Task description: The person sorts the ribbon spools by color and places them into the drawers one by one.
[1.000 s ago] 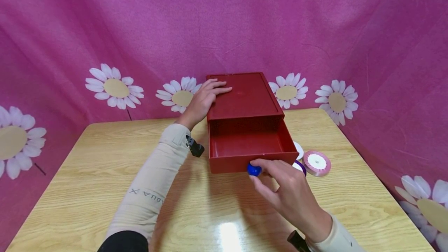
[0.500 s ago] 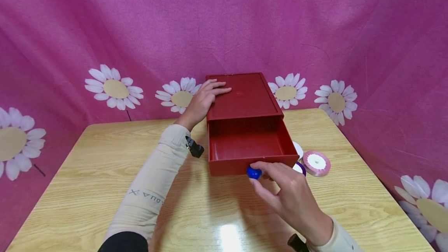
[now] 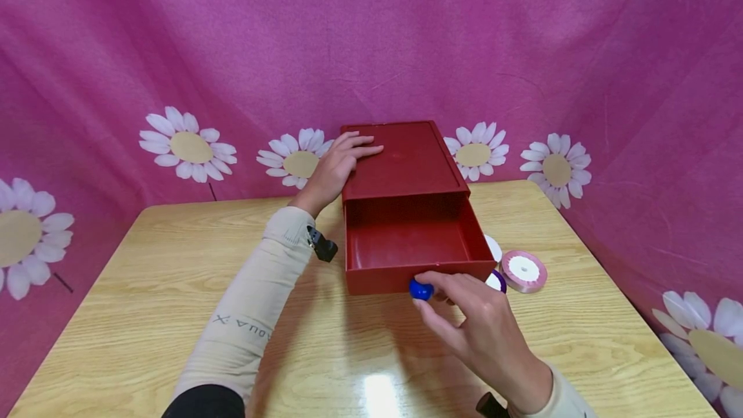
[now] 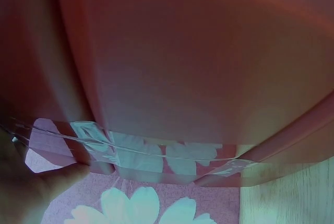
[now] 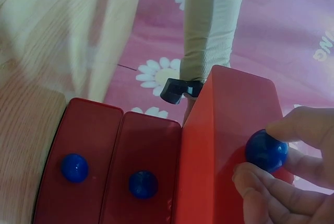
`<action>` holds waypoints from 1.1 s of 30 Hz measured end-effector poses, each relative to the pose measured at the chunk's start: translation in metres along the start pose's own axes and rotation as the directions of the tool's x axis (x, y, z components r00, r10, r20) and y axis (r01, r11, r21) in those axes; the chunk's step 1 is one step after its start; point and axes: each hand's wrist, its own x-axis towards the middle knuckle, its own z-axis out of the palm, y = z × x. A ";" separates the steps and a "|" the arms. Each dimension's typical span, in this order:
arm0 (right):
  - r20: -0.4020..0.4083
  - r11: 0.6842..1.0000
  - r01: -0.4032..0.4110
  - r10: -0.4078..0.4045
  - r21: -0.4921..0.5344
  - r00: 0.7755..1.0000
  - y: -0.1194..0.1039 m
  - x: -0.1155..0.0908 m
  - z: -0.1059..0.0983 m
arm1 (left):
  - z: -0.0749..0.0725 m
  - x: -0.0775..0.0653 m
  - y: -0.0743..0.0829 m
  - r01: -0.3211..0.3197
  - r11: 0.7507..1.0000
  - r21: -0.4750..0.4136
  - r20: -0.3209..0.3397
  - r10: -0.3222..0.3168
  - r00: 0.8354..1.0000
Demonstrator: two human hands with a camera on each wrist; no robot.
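Note:
A red drawer cabinet [image 3: 400,160] stands at the back of the table, its top drawer [image 3: 415,237] pulled out with a bare red floor showing. My left hand [image 3: 339,163] rests on the cabinet's upper left edge, fingers stretched over the top. In the left wrist view its thumb [image 4: 65,177] lies by the cabinet's side. The fingers and thumb of my right hand [image 3: 478,308] pinch the round blue knob [image 3: 420,289] on the drawer front. Two lower drawers, with blue knobs [image 5: 143,184] of their own, are shut in the right wrist view.
Right of the cabinet lie a pink ribbon spool [image 3: 524,271], a purple-rimmed spool [image 3: 496,281] and a white one [image 3: 493,248], the last two partly hidden by drawer and hand. A pink flowered cloth [image 3: 371,37] hangs close behind the wooden table [image 3: 191,276].
The top drawer has slid slightly further out toward me, with my right hand still pinching its knob. My left hand has stayed on the cabinet.

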 end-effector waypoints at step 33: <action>-0.074 0.977 0.155 -0.145 0.144 0.987 0.020 -0.032 -0.009 | 0.002 0.000 0.000 0.006 1.000 -0.021 -0.004 -0.006 1.000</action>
